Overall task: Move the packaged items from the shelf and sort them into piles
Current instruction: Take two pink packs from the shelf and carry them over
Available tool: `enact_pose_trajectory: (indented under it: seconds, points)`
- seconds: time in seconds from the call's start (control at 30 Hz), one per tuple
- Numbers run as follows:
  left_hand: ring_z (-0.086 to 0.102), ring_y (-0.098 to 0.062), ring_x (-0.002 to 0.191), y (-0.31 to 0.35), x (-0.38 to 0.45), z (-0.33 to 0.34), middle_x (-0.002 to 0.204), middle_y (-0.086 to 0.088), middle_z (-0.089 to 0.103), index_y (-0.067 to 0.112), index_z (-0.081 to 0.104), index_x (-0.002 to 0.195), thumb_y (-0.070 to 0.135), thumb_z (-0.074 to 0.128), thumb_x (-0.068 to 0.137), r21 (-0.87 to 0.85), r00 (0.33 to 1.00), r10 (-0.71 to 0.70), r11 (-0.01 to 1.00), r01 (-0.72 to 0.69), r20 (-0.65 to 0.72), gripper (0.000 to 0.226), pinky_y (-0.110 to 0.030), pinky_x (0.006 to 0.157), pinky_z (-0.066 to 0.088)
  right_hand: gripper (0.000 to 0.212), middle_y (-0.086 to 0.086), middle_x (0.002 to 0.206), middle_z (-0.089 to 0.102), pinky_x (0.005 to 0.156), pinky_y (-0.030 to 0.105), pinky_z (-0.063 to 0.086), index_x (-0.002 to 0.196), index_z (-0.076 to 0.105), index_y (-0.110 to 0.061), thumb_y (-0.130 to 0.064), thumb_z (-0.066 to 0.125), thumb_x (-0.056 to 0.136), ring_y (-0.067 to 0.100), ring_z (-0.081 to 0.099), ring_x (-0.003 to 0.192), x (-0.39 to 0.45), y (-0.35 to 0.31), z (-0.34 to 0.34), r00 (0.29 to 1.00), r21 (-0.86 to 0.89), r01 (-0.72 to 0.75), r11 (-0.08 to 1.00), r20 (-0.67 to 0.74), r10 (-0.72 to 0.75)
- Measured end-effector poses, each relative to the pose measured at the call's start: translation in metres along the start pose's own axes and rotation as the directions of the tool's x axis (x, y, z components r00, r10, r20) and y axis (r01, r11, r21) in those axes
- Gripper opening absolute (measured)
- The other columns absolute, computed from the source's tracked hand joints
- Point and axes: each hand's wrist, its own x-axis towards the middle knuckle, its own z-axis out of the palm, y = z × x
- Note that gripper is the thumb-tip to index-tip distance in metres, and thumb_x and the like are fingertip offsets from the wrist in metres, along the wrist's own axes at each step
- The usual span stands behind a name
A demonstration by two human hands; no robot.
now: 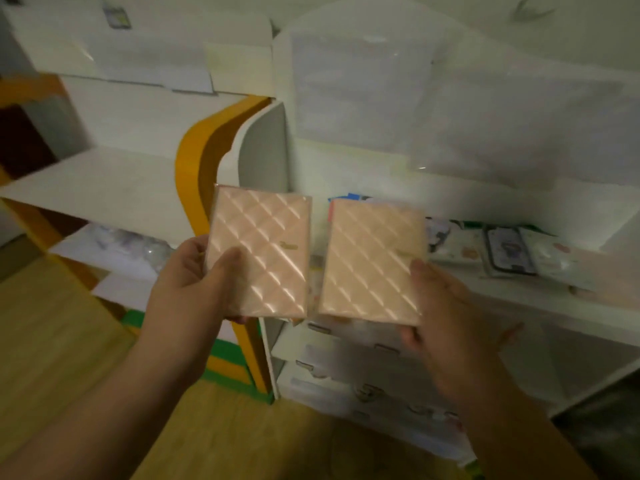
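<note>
Two matching pink quilted packaged items are held up side by side in front of a white shelf unit. My left hand (194,282) grips the left pink package (263,251) at its lower left edge, thumb on its front. My right hand (446,306) grips the right pink package (374,261) at its lower right corner, thumb on the front, fingers behind. On the shelf board (519,296) behind lie several more packaged items, among them a phone case (509,251) and pale printed packets (561,261).
A white shelf with an orange curved edge (194,150) stands at the left, with wrapped packets (114,244) on its lower board. Large translucent plastic sleeves (450,109) lean above the right shelf. Lower right shelves hold more packets (363,375). Wooden floor (52,341) lies below.
</note>
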Motion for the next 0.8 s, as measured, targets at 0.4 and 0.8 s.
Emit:
enact_pose_trajectory:
  seconds: [0.4,0.8]
  points:
    - [0.072,-0.019,0.079,-0.022,0.035,-0.147,0.099,-0.002,0.074,0.02,0.063,0.116,0.023,0.056,0.097,-0.097,0.987,-0.032,0.995,0.017,-0.156,0.02,-0.028,0.058,0.055,0.021,-0.006,0.067,0.066,0.045,0.024,0.043,0.092,0.068,-0.03,-0.04,0.051,0.099,0.009,0.056,0.053,-0.025,0.012,0.148,0.963,-0.125,0.085,0.989,0.264,-0.049]
    - [0.071,-0.02,0.078,-0.037,0.118,-0.356,0.097,-0.002,0.073,0.019,0.064,0.113,0.022,0.056,0.098,-0.08,0.967,-0.028,0.997,0.007,-0.255,0.017,-0.026,0.055,0.053,0.027,0.001,0.052,0.049,0.037,0.018,0.031,0.098,0.067,-0.017,-0.036,0.049,0.101,0.01,0.04,0.037,-0.055,0.06,0.379,0.932,-0.039,0.151,0.988,0.34,-0.129]
